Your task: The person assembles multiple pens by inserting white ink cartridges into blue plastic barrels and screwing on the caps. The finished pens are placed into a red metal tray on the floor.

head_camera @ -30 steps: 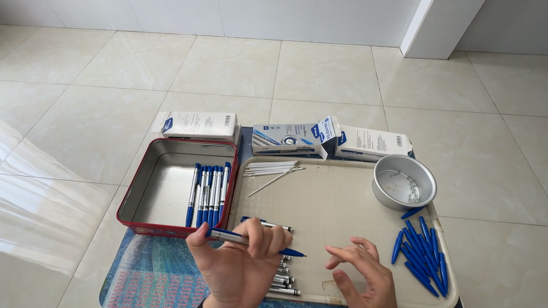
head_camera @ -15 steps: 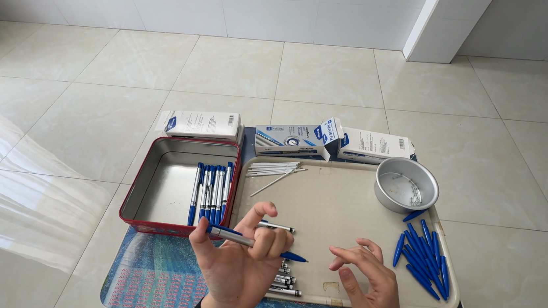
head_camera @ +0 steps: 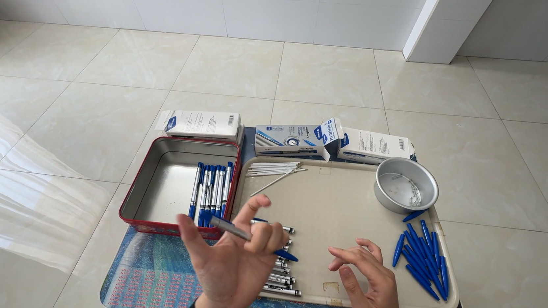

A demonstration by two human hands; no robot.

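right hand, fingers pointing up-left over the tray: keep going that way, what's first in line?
Probably bare beige tray; beyond the right hand nothing lies near, then the thin white rods. Height is unclear.

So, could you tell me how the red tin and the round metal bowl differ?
The red tin is rectangular with red outer walls; the round metal bowl is plain silver all over. The tin holds a row of blue-and-white pens; the bowl holds no pens. The tin sits left of the beige tray, while the bowl rests on the tray's far right corner. Both have shiny metal interiors.
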